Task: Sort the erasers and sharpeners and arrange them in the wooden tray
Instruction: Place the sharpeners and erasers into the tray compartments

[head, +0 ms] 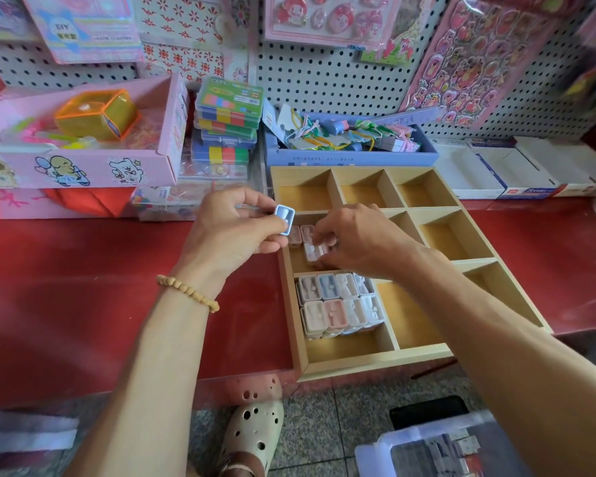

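Eight pastel sharpeners (339, 304) already sit in two tidy rows in the lower-left compartment of the wooden tray (427, 352), right of centre in the head view. My left hand (234, 228) pinches a light blue sharpener (285, 219) between thumb and fingers, held just above the tray's left wall. My right hand (358, 241) reaches into the middle-left compartment, fingers curled onto a few pink and white sharpeners (307, 241) lying there; that grip looks clamped on one of them, though the fingers hide exactly which. I judge these pieces to be light, stiff plastic, smooth enough to slip, so the short edges are the place to take hold, with a fingertip pinch rather than the palm. The tray rests on the red worktop (117, 287), its near corner overhanging the edge. The upper compartments hold nothing.
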### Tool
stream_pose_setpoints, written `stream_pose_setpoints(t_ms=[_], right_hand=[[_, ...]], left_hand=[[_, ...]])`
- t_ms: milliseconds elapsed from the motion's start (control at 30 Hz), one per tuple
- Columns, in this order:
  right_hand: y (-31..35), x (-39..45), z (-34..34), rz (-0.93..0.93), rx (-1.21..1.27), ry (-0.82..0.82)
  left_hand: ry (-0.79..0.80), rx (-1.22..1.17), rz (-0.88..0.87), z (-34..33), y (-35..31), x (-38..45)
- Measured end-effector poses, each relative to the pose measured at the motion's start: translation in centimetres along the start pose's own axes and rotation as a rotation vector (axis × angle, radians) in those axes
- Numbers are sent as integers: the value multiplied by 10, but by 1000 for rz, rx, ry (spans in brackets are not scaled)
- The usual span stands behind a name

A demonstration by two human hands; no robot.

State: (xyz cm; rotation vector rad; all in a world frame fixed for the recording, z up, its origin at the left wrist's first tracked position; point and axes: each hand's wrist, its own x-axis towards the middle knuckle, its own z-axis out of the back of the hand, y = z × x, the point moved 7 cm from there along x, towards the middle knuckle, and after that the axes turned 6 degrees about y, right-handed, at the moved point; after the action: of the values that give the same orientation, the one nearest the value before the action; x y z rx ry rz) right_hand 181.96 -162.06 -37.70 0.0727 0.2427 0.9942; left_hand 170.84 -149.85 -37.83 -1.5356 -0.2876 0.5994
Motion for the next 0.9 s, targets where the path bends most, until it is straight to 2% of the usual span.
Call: stream_pose_setpoints(t_ms=[200,400,533,633,700,900], right_hand=[[12,-27,34,106,368,-315],[24,-35,44,164,361,-463],[17,-36,44,130,330,-447],[3,-31,33,40,304,-343],[-1,-23,22,3,286,-235],[21,4,5,91,224,-54]], left_hand=[[33,-28,-4,-8,0,0],[90,-82,-30,-22,-3,-2],[60,2,-68,-19,-6,-4],[-83,276,-182,-2,-11,-3],[-123,437,-237,9,-11,-3],[-8,706,-260,21,-1,-9]])
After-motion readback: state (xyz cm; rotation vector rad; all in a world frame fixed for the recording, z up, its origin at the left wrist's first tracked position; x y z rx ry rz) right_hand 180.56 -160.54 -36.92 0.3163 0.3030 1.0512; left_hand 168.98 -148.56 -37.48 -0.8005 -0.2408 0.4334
